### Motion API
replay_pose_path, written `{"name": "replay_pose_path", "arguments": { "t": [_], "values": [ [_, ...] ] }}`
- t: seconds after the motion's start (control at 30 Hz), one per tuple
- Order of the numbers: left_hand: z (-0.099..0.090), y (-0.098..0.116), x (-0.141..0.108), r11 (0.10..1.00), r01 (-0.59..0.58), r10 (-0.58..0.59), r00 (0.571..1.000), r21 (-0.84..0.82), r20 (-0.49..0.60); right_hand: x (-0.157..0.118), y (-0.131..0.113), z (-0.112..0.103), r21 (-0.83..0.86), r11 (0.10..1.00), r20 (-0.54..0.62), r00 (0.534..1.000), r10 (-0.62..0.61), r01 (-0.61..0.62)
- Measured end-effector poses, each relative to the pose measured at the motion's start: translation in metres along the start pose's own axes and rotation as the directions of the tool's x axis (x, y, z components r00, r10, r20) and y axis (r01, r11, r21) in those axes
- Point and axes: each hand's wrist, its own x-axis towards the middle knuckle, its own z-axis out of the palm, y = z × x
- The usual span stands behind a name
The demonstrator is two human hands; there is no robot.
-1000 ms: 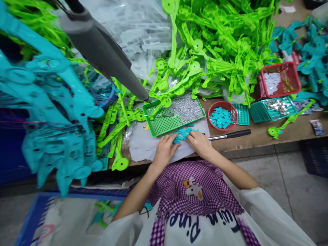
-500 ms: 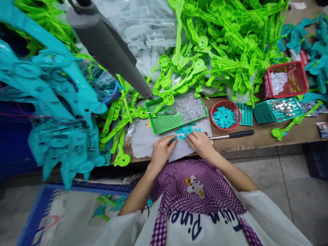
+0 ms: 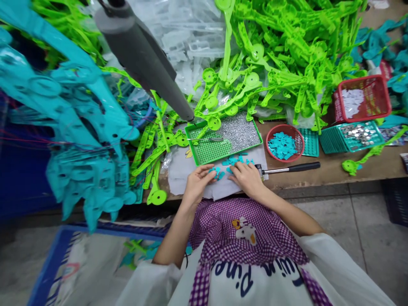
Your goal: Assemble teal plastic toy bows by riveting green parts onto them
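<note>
Fingers (image 3: 214,173) around small, matte, blocky turquoise pieces (image 3: 218,172) on cloth (image 3: 178,176).

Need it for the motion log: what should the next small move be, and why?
Probably the left hand pinching one piece from the small teal cluster: its fingertips are at the cluster's edge, and those pieces lie loose on the cloth, apart from the teal group beside the green tray.
</note>
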Motion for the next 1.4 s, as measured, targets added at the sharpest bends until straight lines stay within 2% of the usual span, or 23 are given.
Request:
{"name": "replay_pose_path", "arguments": {
  "t": [0.07, 0.17, 0.23, 0.33, 0.4, 0.5, 0.6, 0.8, 0.93, 1.07, 1.13, 1.2, 1.3, 1.4],
  "values": [
    [0.0, 0.0, -0.003, 0.999, 0.01, -0.009, 1.0, -0.046, 0.016, 0.004, -0.002, 0.002, -0.033, 0.999, 0.032, 0.999, 0.005, -0.004],
    [-0.001, 0.0, -0.006, 0.996, 0.014, -0.013, 1.0, -0.086, 0.016, 0.003, 0.003, 0.002, 0.017, 1.0, 0.002, 1.0, -0.016, 0.016],
    [-0.003, -0.001, -0.007, 0.997, 0.001, -0.001, 1.0, -0.079, 0.004, -0.005, 0.011, -0.003, 0.11, 0.994, -0.048, 0.999, -0.013, 0.018],
    [-0.004, -0.003, -0.007, 0.998, -0.068, 0.067, 0.997, -0.016, -0.024, -0.026, 0.021, -0.014, 0.243, 0.969, -0.106, 0.992, 0.061, -0.034],
    [-0.004, -0.004, -0.007, 0.992, -0.118, 0.119, 0.993, 0.031, -0.026, -0.038, 0.023, -0.02, 0.256, 0.964, -0.107, 0.99, 0.095, -0.065],
    [-0.002, -0.007, -0.007, 0.988, -0.139, 0.139, 0.99, 0.063, 0.01, -0.043, 0.017, -0.022, 0.154, 0.985, -0.081, 0.993, 0.089, -0.076],
    [0.001, -0.009, -0.009, 0.985, -0.151, 0.149, 0.988, 0.083, 0.037, -0.033, 0.008, -0.016, 0.028, 0.991, -0.015, 0.991, 0.134, -0.134],
    [0.005, -0.011, -0.018, 0.955, -0.254, 0.244, 0.967, 0.152, 0.078, -0.013, -0.003, -0.015, -0.09, 0.959, 0.182, 0.942, 0.282, -0.27],
    [0.003, -0.012, -0.02, 0.934, -0.314, 0.301, 0.949, 0.172, 0.098, -0.012, -0.007, -0.017, -0.047, 0.971, 0.2, 0.95, 0.24, -0.235],
    [0.005, -0.01, -0.021, 0.93, -0.326, 0.312, 0.945, 0.173, 0.103, -0.024, -0.001, -0.017, 0.159, 0.965, 0.11, 0.975, 0.193, -0.209],
    [0.017, -0.005, -0.022, 0.926, -0.335, 0.316, 0.94, 0.173, 0.126, -0.033, 0.01, -0.023, 0.306, 0.923, -0.006, 0.969, 0.245, -0.232],
    [0.04, 0.002, -0.021, 0.912, -0.372, 0.335, 0.919, 0.174, 0.207, -0.042, 0.027, -0.034, 0.417, 0.869, -0.155, 0.921, 0.358, -0.267],
    [0.095, 0.018, -0.011, 0.865, -0.475, 0.377, 0.83, 0.164, 0.411, -0.05, 0.061, -0.053, 0.482, 0.812, -0.353, 0.775, 0.525, -0.33],
    [0.159, 0.031, 0.005, 0.789, -0.581, 0.421, 0.748, 0.199, 0.513, -0.051, 0.097, -0.065, 0.447, 0.79, -0.461, 0.649, 0.606, -0.42]
  ]
}}
